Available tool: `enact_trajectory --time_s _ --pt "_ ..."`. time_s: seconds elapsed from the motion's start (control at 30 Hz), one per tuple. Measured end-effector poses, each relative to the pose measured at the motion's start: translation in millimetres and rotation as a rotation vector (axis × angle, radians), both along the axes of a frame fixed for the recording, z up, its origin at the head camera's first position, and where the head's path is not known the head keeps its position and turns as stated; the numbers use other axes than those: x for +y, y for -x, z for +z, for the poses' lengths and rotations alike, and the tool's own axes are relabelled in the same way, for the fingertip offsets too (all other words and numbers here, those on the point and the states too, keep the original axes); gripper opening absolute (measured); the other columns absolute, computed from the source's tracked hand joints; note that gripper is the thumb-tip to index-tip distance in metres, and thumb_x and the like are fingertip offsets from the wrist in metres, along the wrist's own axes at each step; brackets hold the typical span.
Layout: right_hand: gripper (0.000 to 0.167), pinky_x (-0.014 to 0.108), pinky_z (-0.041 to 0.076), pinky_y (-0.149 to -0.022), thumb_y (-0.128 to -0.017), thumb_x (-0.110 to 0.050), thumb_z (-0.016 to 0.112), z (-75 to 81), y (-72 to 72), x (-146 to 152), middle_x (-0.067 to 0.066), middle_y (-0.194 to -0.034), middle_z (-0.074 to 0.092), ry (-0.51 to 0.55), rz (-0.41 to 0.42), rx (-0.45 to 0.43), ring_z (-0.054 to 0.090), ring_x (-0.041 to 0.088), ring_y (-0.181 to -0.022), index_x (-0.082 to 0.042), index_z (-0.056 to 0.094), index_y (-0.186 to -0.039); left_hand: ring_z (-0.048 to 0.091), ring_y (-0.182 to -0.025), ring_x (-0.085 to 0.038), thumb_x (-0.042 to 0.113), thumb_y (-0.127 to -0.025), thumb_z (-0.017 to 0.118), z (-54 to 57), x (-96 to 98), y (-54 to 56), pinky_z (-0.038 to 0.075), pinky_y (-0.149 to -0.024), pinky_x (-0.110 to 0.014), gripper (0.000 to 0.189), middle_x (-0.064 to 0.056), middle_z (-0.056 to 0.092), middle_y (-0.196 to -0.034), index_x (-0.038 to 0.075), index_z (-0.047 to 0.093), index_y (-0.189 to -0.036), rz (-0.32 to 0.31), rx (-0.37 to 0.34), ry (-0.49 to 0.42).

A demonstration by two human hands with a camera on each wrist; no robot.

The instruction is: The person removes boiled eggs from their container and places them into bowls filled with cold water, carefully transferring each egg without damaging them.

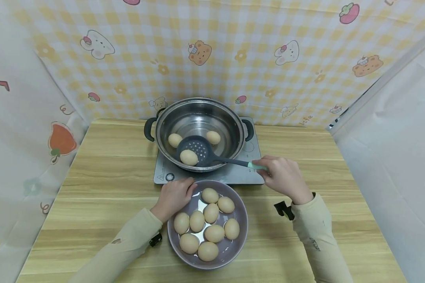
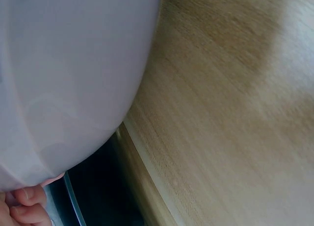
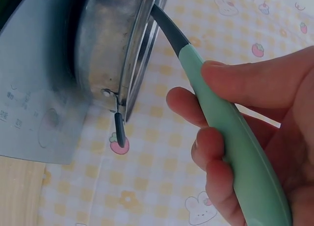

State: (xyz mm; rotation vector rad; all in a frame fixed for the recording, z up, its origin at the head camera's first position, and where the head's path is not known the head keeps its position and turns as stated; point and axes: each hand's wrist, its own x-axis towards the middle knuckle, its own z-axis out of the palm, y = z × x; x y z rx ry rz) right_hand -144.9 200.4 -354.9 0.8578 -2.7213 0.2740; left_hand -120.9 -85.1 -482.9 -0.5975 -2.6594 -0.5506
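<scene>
My right hand [image 1: 281, 177] grips the mint-green handle [image 3: 230, 142] of a skimmer [image 1: 204, 151], fingers and thumb wrapped round it. The dark perforated head lies inside a steel pot [image 1: 236, 147], with one egg [image 1: 189, 157] at its near side. Two more eggs, a left one [image 1: 175, 140] and a right one [image 1: 213, 137], sit on the pot's bottom. At the upper left of a greyish-purple bowl [image 1: 243, 236], my left hand [image 1: 175, 196] holds the rim. Its curled fingertips [image 2: 29, 206] show by the bowl's side in the left wrist view. Several eggs [image 1: 211, 213] lie in the bowl.
The pot stands on a flat cooktop [image 1: 246, 179], with black handles on both sides. Below it is a wooden table [image 1: 109, 169]. A yellow checked cloth [image 1: 233, 59] hangs behind, and pale sheets [image 1: 393, 129] stand at both sides.
</scene>
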Motion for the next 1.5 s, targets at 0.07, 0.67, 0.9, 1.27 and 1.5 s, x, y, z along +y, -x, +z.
enact_trajectory --time_s 0.07,0.67,0.9,1.27,1.5 --pt "0.020 0.024 0.029 -0.039 -0.073 -0.006 0.070 1.0 0.0 0.6 -0.006 -0.074 0.065 -0.001 -0.002 -0.007 0.039 0.004 -0.045 -0.014 0.072 -0.091 0.053 -0.046 -0.017 0.019 -0.085 0.061 0.0 0.0 0.0 0.033 -0.039 -0.029 0.016 0.001 0.054 -0.057 0.013 0.056 -0.071 0.001 -0.005 0.003" --pt "0.021 0.023 0.026 -0.038 -0.073 -0.005 0.070 22.3 -12.6 13.1 -0.006 -0.070 0.065 0.003 -0.041 0.041 0.038 0.003 -0.044 -0.016 0.072 -0.091 0.050 -0.045 -0.015 0.020 -0.086 0.060 0.8 0.8 0.4 0.030 -0.039 -0.026 0.017 0.002 0.053 -0.056 0.014 0.056 -0.071 0.012 -0.051 0.013" --pt "0.022 0.021 0.023 -0.038 -0.071 -0.005 0.071 34.7 -25.6 21.2 -0.007 -0.069 0.063 0.001 -0.034 0.096 0.032 0.001 -0.042 -0.015 0.072 -0.091 0.051 -0.045 -0.016 0.020 -0.086 0.060 0.2 0.6 0.7 0.030 -0.039 -0.026 0.016 0.002 0.054 -0.056 0.014 0.057 -0.072 0.011 -0.047 0.011" --pt "0.021 0.015 0.018 -0.037 -0.070 -0.006 0.070 52.8 -51.4 35.6 -0.010 -0.068 0.059 0.020 0.034 0.152 0.028 -0.004 -0.042 -0.011 0.070 -0.091 0.054 -0.047 -0.018 0.020 -0.086 0.061 -0.6 0.2 0.6 0.032 -0.039 -0.028 0.015 0.001 0.055 -0.057 0.014 0.058 -0.072 0.009 -0.033 -0.008" --pt "0.056 0.012 0.016 -0.038 -0.095 -0.048 0.027 57.8 -68.3 46.8 -0.009 -0.075 0.062 0.020 0.021 0.208 0.031 -0.005 -0.045 -0.012 0.070 -0.091 0.055 -0.048 -0.019 0.019 -0.085 0.061 -2.4 -0.6 0.8 0.034 -0.039 -0.030 0.016 0.001 0.055 -0.057 0.014 0.056 -0.070 -0.003 0.003 -0.030"
